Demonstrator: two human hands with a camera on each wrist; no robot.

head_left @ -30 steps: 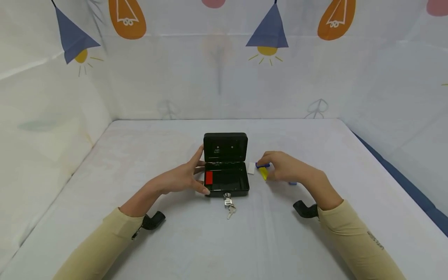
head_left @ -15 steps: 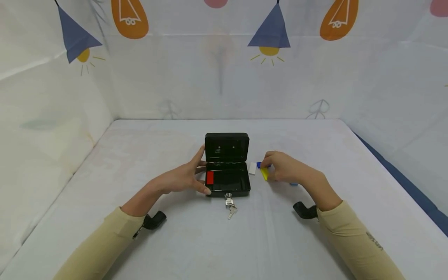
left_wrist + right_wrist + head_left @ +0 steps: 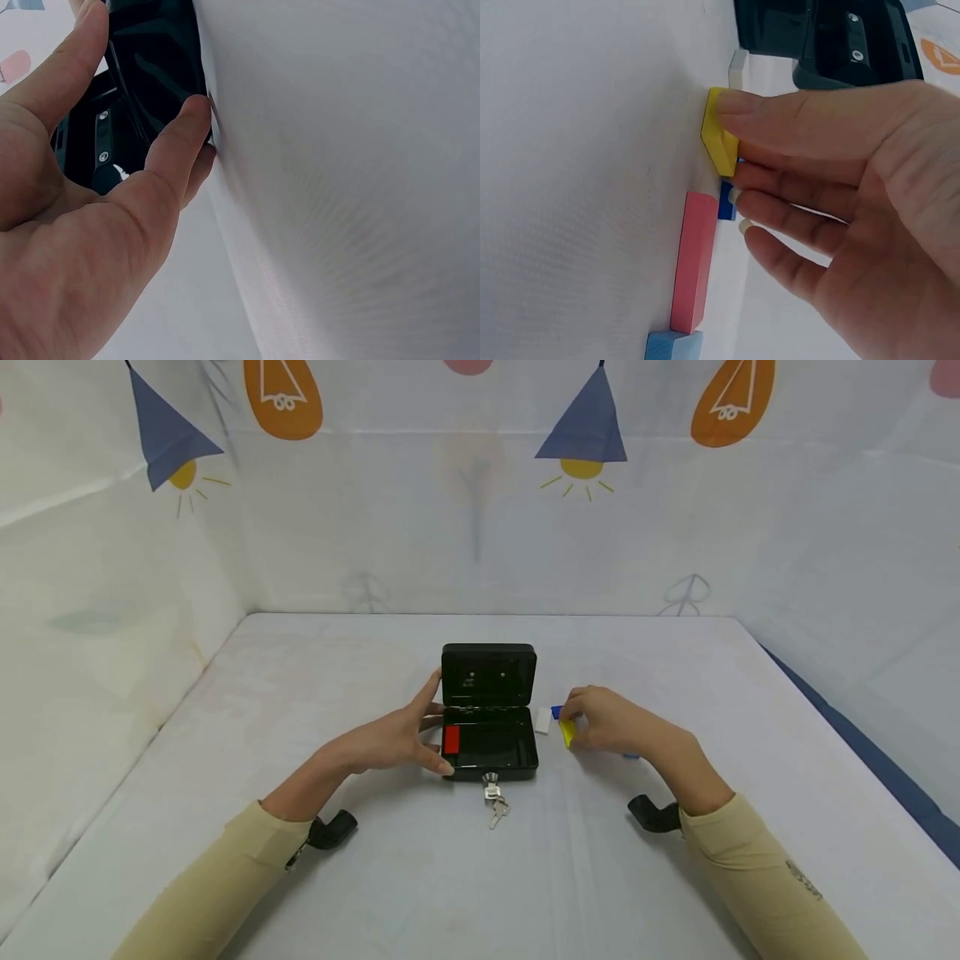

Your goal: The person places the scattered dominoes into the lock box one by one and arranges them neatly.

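A black cash box stands with its lid raised and a red block inside at the left. My left hand rests against its left side, thumb at the front corner and index finger along the lid. In the left wrist view the fingers lie fairly straight on the black wall. To the right of the box, my right hand pinches a yellow block between thumb and fingers, close over the table. A dark blue block sits beside the fingertips, partly hidden.
A white block lies between the box and my right hand. A pink-red block and a light blue block lie below that hand. Keys hang from the lock at the box's front. White fabric walls enclose the table.
The right thumb and fingers have drawn together on the yellow block, the fingertips shifting off the dark blue one. The left hand and box hold still; the head view has shifted slightly.
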